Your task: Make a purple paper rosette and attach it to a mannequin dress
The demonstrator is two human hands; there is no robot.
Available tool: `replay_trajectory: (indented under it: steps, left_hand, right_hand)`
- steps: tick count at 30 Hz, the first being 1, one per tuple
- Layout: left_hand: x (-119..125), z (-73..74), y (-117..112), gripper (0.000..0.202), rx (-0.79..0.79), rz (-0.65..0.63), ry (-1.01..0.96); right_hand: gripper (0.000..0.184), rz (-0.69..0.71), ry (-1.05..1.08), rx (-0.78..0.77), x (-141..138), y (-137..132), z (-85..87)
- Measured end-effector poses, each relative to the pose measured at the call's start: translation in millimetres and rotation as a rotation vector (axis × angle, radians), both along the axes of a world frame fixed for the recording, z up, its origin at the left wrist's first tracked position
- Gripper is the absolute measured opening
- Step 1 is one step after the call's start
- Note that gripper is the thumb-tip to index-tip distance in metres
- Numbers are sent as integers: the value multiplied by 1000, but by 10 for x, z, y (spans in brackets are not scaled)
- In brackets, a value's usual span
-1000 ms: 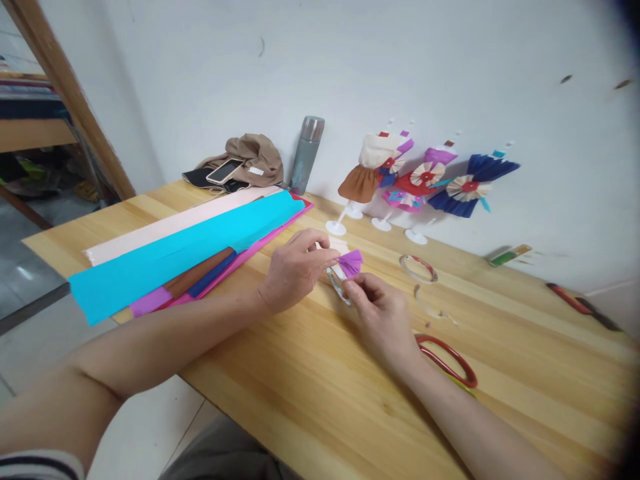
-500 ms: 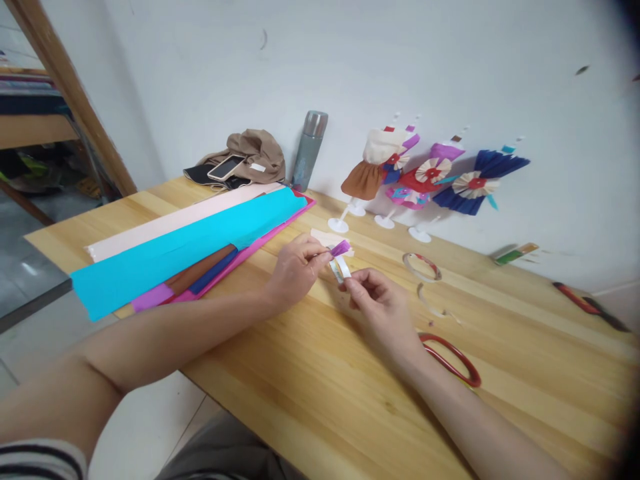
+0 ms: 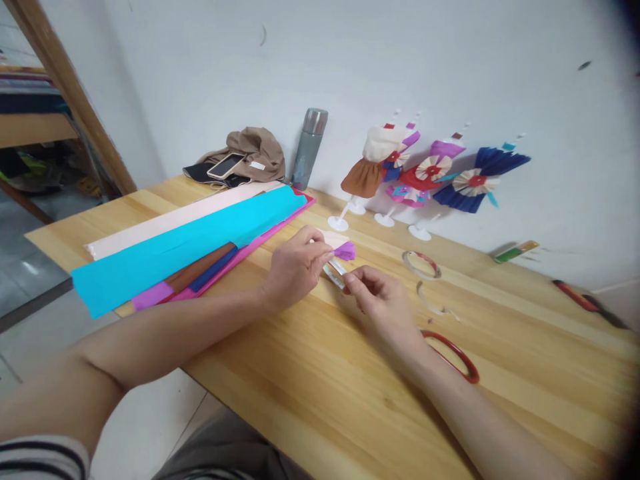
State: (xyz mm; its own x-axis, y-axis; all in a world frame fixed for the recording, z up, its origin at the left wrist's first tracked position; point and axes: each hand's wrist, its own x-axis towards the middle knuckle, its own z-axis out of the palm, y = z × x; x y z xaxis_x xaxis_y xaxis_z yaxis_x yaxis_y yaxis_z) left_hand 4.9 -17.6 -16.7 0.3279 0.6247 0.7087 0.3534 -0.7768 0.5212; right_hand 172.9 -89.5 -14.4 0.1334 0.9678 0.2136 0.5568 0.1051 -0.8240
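A: Is there any writing to read?

B: A white tag (image 3: 257,165) sits on the brown cloth (image 3: 270,148) at the far left, too small to read. The flat green-and-orange item (image 3: 516,252) at the far right has blurred markings. The grey bottle (image 3: 307,155), upright at the far edge, has a faint pattern low on its side.

A: Where is the purple pleated paper (image 3: 346,251)?

B: Around the middle of the wooden table (image 3: 310,360), in the left hand (image 3: 297,267), with a pale paper piece (image 3: 334,238) just beyond it. I cannot tell whether it touches the tabletop.

A: Which way does it point?

B: Its gathered end is at the fingertips and its flared end points right. The long axis runs roughly left to right.

A: How are the hands gripping?

B: The left thumb and fingers are pinched together on the gathered end. The right hand (image 3: 381,300), nearer and to the right, pinches a narrow white strip (image 3: 337,267) between thumb and forefinger. That strip slants from far left to near right, between the hands.
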Motion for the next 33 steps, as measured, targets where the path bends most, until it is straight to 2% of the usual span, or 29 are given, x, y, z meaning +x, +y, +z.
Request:
replay_trajectory:
  steps: [7,16,21,26,33]
  left_hand:
    - [1,-18,32,27,-64,20,3]
    - [-29,-25,84,27,6,80,26]
    - [-40,-20,94,26,6,107,59]
    - [-36,-50,144,25,-9,80,34]
    - [-36,-78,174,25,24,-54,-40]
  right_hand:
    - [31,3,56,20,-21,5,-20]
    - [27,52,163,44,-41,-70,69]
    - [19,18,163,67,-87,-86,19]
    - [17,43,129,36,-80,-70,-78]
    - [16,115,110,43,-45,-29,-150]
